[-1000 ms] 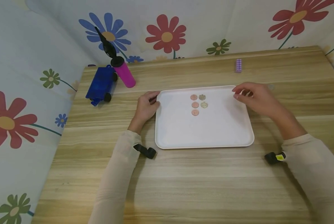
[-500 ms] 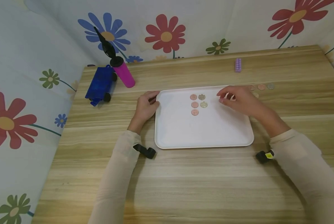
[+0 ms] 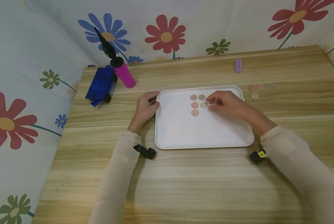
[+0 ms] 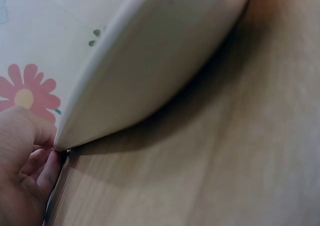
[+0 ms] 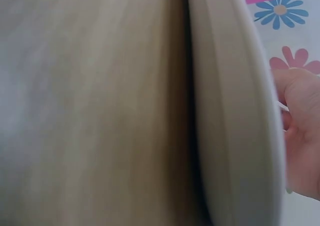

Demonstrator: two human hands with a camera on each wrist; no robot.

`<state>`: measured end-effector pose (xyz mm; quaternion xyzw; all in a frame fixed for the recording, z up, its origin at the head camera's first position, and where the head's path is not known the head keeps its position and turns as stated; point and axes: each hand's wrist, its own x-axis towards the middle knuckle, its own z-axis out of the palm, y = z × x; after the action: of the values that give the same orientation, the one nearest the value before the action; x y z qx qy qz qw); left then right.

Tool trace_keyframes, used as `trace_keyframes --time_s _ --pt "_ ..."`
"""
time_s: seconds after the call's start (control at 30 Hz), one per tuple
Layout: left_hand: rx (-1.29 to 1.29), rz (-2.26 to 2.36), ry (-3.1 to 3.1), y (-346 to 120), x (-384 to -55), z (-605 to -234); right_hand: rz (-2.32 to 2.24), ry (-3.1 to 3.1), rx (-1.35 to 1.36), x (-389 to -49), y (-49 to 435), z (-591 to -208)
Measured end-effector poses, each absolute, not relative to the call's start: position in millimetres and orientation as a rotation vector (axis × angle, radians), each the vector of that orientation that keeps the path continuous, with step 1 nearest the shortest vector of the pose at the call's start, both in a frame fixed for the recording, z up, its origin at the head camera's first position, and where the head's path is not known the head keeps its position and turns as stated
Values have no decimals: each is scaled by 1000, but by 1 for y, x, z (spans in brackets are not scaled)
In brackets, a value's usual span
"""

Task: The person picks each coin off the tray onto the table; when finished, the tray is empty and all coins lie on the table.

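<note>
My left hand holds the left edge of a white tray. In the left wrist view its thumb and fingers meet at the tray's rim. Several coins lie on the tray in two columns: copper ones, among them a copper coin, and silvery or gold-toned ones like this coin. My right hand is over the tray, bent fingertips just right of a gold-toned coin. Whether a coin is between those fingertips is hidden; the right wrist view shows the hand partly behind the tray's side.
Right of the tray, several more coins lie on the wooden table. A purple studded block stands near the back edge. At the back left are a blue toy cart and a magenta bottle with a black top.
My right hand has moved left from the tray's right edge to the coins on it, uncovering the coins on the table. My left hand and the tray stay put.
</note>
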<state>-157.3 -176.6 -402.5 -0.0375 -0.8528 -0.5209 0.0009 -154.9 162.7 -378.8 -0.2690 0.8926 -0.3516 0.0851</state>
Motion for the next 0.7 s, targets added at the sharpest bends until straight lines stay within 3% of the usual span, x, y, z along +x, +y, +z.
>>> trace_keyframes --time_s 0.7 --pt "-113 -1661 -2658 -175 -158 -403 -1007 2683 -647 -157 149 -384"
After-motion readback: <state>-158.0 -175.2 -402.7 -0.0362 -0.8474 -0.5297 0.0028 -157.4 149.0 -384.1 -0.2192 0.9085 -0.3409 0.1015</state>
